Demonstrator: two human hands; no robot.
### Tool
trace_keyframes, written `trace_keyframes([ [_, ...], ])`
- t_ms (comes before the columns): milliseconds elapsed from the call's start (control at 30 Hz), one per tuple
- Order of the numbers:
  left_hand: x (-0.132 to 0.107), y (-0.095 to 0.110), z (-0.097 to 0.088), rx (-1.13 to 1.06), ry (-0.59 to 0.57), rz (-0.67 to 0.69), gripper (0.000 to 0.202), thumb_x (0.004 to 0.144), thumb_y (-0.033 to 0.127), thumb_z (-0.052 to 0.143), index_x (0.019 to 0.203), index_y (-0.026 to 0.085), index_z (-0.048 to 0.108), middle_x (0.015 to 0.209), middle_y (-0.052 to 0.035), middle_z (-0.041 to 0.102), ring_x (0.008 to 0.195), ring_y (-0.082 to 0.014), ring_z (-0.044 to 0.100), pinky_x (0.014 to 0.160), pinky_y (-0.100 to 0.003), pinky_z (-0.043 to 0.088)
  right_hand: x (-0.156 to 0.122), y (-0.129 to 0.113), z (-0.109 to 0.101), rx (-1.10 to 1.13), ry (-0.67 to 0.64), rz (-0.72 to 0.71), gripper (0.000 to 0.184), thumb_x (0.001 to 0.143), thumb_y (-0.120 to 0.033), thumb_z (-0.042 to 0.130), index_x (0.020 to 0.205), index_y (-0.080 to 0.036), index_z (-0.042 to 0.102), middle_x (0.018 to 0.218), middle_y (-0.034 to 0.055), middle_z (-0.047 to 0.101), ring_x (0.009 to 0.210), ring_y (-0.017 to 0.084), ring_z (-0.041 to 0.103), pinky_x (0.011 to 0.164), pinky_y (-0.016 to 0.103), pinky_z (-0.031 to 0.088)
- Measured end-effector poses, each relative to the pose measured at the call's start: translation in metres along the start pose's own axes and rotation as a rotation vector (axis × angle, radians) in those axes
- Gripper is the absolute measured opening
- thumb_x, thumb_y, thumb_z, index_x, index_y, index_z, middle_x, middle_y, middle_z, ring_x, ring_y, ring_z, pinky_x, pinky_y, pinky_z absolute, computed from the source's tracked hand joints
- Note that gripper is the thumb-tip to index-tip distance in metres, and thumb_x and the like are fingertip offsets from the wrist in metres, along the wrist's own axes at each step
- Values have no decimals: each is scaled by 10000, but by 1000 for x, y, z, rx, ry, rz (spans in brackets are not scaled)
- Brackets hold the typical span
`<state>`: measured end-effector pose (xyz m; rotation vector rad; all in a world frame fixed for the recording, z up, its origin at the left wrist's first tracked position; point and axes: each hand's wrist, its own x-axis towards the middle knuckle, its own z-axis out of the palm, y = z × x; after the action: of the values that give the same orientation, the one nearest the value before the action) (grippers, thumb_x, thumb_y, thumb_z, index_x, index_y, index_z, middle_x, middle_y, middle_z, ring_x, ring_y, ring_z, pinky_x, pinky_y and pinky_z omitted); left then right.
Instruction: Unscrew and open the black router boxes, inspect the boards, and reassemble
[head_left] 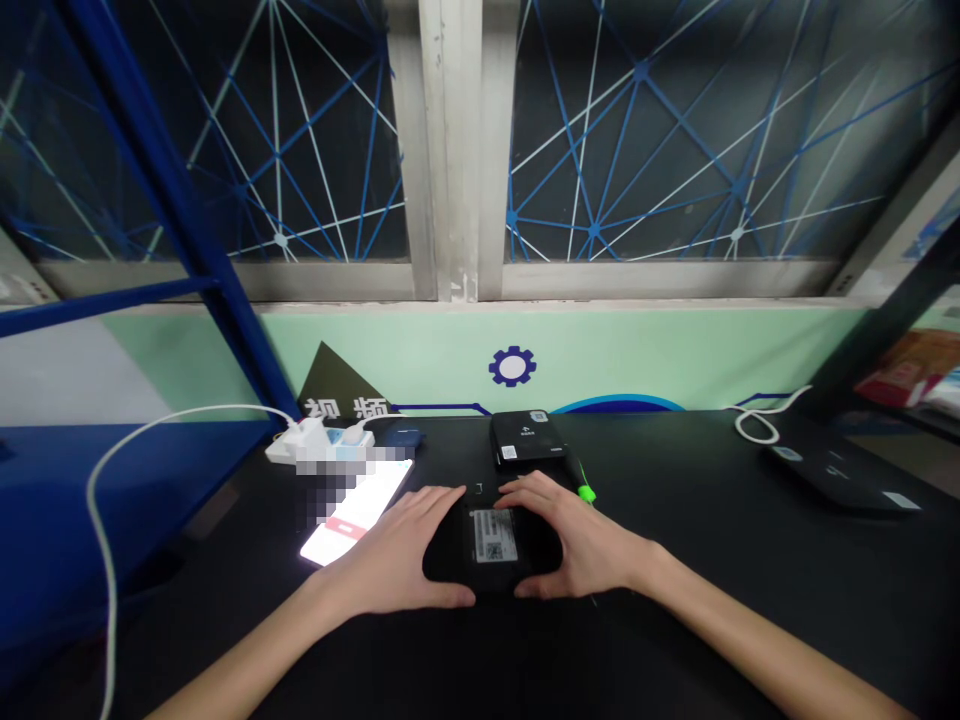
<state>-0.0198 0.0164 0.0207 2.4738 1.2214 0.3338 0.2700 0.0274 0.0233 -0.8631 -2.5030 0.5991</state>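
A flat black electronics box (491,575) lies upside down on the black tabletop, with a printed white label (492,535) on its face. My left hand (394,550) grips its left end, thumb along the near side and fingers over the far side. My right hand (570,535) cups the right end the same way. Just past the box, a second black box (527,438) lies flat with small labels on top. A thin tool with a green grip (586,492) lies close to my right fingers.
A lit phone (356,515), partly pixelated, lies left of my left hand. Behind it stands a white power strip (319,447) with plugs and a white cable. A black device (836,475) lies at the right. A blue metal frame (180,220) rises at left.
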Motion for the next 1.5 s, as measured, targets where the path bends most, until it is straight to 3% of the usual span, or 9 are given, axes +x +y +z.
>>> trace_keyframes([
  [367, 1, 1, 2, -27, 14, -11, 1033, 674, 688, 772, 1532, 299, 348, 1520, -103, 443, 1383, -412, 400, 1079, -567, 393, 0, 2, 5, 12, 60, -13, 792, 580, -458, 884, 1269, -206, 586, 1345, 124, 541, 1241, 308, 491, 1077, 453, 429],
  [733, 1, -2, 2, -33, 28, -2, 1049, 655, 725, 773, 1530, 317, 362, 1509, -96, 466, 1363, -410, 432, 1067, -557, 405, 0, 1, 2, -27, 17, 4, 872, 627, -517, 862, 1378, -181, 574, 1395, 167, 588, 1291, 363, 516, 1119, 535, 378],
  [833, 0, -1, 1, -14, 7, -18, 1035, 690, 737, 737, 1546, 311, 339, 1548, -98, 422, 1388, -406, 405, 1083, -561, 391, 0, -1, 2, -38, 14, 12, 931, 643, -536, 852, 1431, -157, 533, 1409, 184, 589, 1291, 374, 544, 1161, 561, 320],
  [1200, -4, 4, 0, 84, -22, -17, 863, 885, 727, 542, 1581, 301, 260, 1603, -69, 342, 1429, -358, 370, 1127, -516, 350, -1, -6, -1, -94, -56, 49, 996, 713, -678, 754, 1469, -86, 489, 1487, 209, 497, 1365, 355, 495, 1207, 496, 305],
  [1500, -5, 8, -2, 119, -42, 33, 847, 934, 708, 491, 1601, 308, 155, 1631, -86, 240, 1463, -343, 316, 1158, -532, 283, 0, -8, 2, -56, -73, 78, 1006, 686, -648, 798, 1468, -93, 493, 1500, 207, 481, 1383, 360, 470, 1188, 486, 345],
])
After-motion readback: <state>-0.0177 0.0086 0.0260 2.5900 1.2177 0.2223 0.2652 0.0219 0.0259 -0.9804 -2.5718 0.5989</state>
